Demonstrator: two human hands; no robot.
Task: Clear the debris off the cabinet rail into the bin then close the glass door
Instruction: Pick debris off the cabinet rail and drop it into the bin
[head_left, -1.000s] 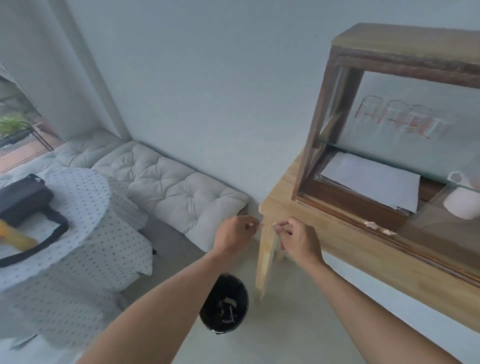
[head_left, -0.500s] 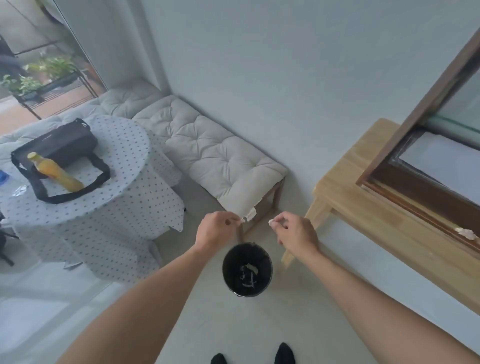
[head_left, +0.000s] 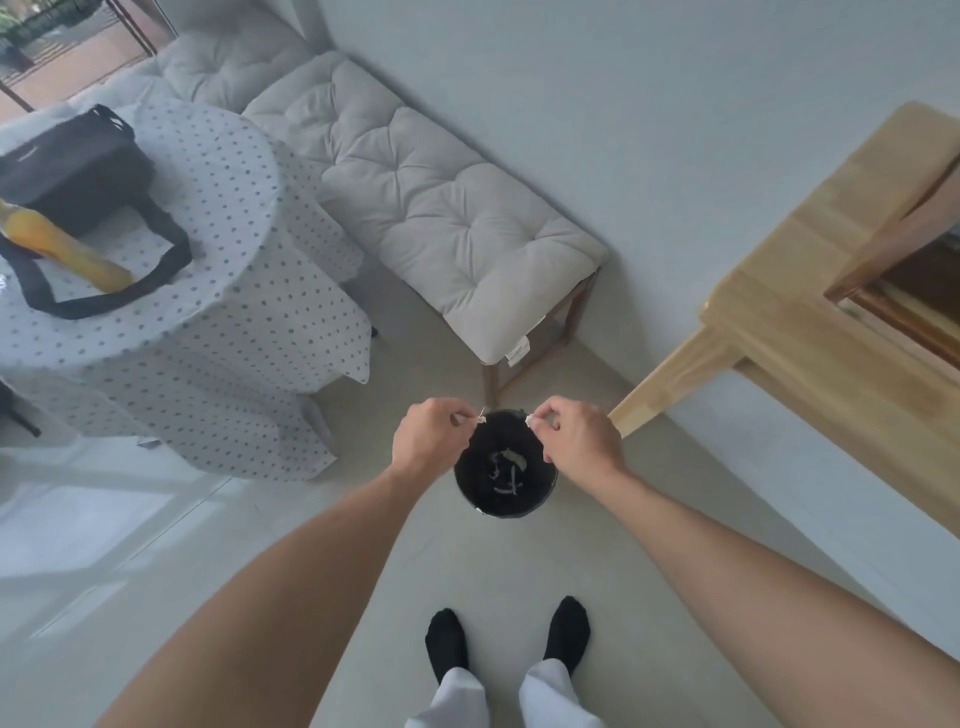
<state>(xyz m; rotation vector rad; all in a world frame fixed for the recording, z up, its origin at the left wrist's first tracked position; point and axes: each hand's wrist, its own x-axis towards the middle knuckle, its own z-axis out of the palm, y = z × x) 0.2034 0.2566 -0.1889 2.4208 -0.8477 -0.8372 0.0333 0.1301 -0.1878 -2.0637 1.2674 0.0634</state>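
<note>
A round black bin (head_left: 505, 499) stands on the floor below me, with pale scraps lying inside. My left hand (head_left: 428, 441) hovers over its left rim, pinching a small pale scrap of debris (head_left: 482, 416) between thumb and finger. My right hand (head_left: 579, 439) hovers over the right rim, pinching another small scrap (head_left: 530, 420). Only the lower left corner of the wooden cabinet (head_left: 893, 254) shows at the right edge, on a light wooden table (head_left: 810, 322). The rail and glass door are out of view.
A cushioned bench (head_left: 447, 223) stands against the wall just behind the bin. A round table under a dotted cloth (head_left: 171, 291) at the left carries a black bag (head_left: 67, 171) and a yellow bottle (head_left: 62, 249). My feet (head_left: 506, 639) in black socks stand near the bin.
My view swung down and left from the cabinet to the bin. Both hands carried their scraps from beside the table's corner to above the bin's rim.
</note>
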